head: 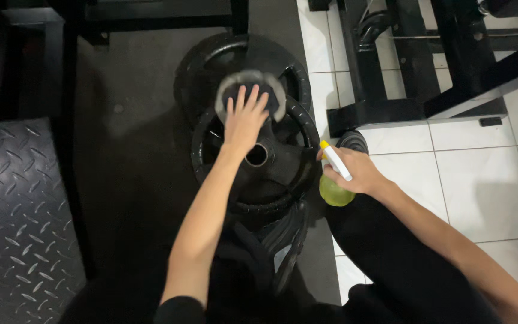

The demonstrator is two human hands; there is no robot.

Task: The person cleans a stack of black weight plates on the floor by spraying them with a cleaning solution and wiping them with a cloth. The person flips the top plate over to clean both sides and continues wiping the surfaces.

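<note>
A grey cloth (250, 90), bunched and blurred, lies on the upper rim of the black weight plate (271, 165) that tops a leaning stack near the middle of the view. The left hand (244, 120) lies flat on the cloth, fingers spread and pointing toward 12 o'clock, palm pressing it against the plate. The plate's round centre hole (256, 155) shows just at 5 o'clock from the palm. A second black plate (211, 60) lies behind it toward 12 o'clock, partly covered.

At 3 o'clock from the top plate, just beside its rim, the right hand (355, 171) is closed around a small spray bottle (334, 180). The bottle has a rounded, translucent body holding yellow-green liquid, a white spray head and a small yellow nozzle tip pointing toward 11 o'clock; no label can be made out on it.

The plates stand on a dark mat (139, 150). At 9 o'clock lies a sheet of dark diamond-tread metal (13, 210). Toward 1 to 3 o'clock is a white tiled floor (481, 168) bearing a black steel equipment frame (415, 66). The person's black-clad legs (391, 264) fill the 6 o'clock edge.
</note>
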